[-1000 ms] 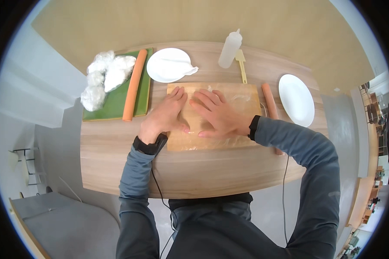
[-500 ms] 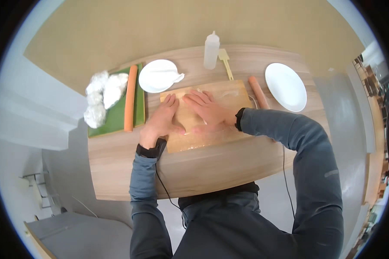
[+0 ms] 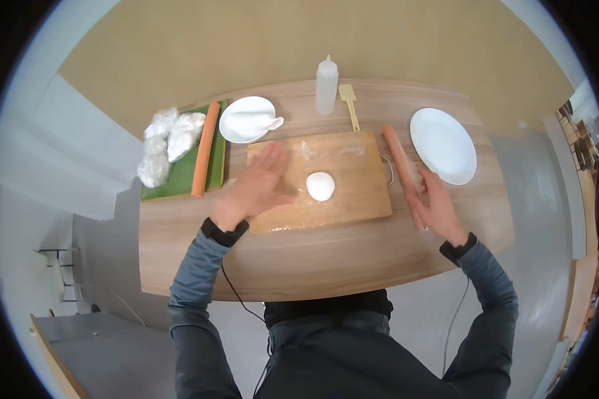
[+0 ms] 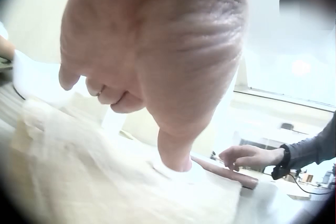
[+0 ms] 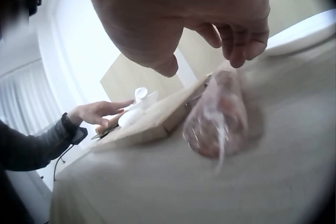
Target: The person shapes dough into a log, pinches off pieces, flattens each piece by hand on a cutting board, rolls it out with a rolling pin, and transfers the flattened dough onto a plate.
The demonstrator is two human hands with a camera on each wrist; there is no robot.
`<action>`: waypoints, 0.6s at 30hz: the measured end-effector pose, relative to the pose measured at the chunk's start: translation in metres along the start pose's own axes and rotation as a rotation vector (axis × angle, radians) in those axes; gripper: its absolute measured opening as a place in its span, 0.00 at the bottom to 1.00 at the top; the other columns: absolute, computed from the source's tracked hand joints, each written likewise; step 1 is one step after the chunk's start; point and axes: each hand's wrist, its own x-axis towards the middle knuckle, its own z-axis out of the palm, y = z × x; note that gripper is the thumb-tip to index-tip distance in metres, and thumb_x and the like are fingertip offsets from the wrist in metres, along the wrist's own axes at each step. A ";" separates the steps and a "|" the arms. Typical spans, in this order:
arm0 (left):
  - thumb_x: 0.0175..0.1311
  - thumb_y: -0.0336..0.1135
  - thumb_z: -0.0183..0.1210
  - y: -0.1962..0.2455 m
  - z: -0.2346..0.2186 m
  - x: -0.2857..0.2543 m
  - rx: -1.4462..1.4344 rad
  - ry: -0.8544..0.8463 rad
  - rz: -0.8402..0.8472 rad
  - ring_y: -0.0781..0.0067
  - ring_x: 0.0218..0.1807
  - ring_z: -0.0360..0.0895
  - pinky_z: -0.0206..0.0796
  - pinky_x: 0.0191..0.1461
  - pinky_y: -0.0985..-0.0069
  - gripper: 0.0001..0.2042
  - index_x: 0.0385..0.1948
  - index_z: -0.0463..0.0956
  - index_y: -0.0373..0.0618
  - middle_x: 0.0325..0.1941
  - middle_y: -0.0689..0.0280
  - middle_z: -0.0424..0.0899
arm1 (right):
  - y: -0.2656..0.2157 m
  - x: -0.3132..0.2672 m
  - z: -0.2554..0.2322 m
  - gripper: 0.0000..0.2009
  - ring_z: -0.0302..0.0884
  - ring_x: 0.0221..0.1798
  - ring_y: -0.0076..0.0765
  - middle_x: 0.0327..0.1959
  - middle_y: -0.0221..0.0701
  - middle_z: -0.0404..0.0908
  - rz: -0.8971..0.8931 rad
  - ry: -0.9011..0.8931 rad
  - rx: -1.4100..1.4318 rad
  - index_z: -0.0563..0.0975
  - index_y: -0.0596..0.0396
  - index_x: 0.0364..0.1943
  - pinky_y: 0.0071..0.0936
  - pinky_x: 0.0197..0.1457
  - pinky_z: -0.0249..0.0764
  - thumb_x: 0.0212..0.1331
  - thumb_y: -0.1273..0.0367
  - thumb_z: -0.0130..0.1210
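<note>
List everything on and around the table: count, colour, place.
Table: one, wood-toned, centre
Board: one, tan, mid-table
Round lump: one, white, on board
Tray: one, green, left
Wrapped bundles: about four, white, on tray
Orange rod: one, on tray
Round plate: one, white, beside tray
Limp item: one, white, on round plate
Bottle: one, translucent, far side
Spatula: one, cream, beside bottle
Film-wrapped rod: one, pinkish-brown, right of board
Oval plate: one, white, right
Left hand: one, bare, by board's left
Right hand: one, bare, at film-wrapped rod
Wristbands: two, black, wrists
Sleeves: two, blue-grey, forearms
</note>
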 end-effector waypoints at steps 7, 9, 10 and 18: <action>0.70 0.67 0.60 0.064 0.033 0.005 -0.033 -0.073 0.176 0.44 0.89 0.40 0.42 0.89 0.54 0.54 0.81 0.47 0.29 0.87 0.40 0.46 | 0.029 -0.027 0.026 0.28 0.80 0.54 0.61 0.53 0.51 0.79 -0.022 -0.026 -0.239 0.68 0.64 0.67 0.50 0.54 0.77 0.67 0.67 0.63; 0.70 0.67 0.59 0.069 0.030 0.003 0.033 -0.101 0.170 0.44 0.89 0.39 0.40 0.89 0.53 0.54 0.81 0.44 0.29 0.88 0.41 0.45 | 0.054 -0.024 0.032 0.26 0.80 0.55 0.62 0.53 0.53 0.79 -0.014 -0.026 -0.201 0.69 0.64 0.66 0.51 0.54 0.76 0.68 0.68 0.61; 0.71 0.68 0.59 0.069 0.028 0.002 0.097 -0.122 0.165 0.44 0.90 0.37 0.38 0.90 0.52 0.55 0.82 0.42 0.30 0.88 0.41 0.44 | 0.071 -0.021 0.032 0.23 0.80 0.54 0.61 0.52 0.53 0.80 0.006 0.022 -0.123 0.69 0.64 0.65 0.51 0.53 0.77 0.69 0.69 0.58; 0.66 0.44 0.71 0.063 -0.013 -0.030 -0.154 0.253 0.171 0.37 0.90 0.31 0.31 0.90 0.53 0.57 0.83 0.33 0.31 0.88 0.38 0.34 | -0.021 0.011 -0.009 0.19 0.82 0.48 0.62 0.47 0.51 0.83 0.110 -0.049 0.153 0.71 0.63 0.62 0.48 0.50 0.77 0.70 0.71 0.55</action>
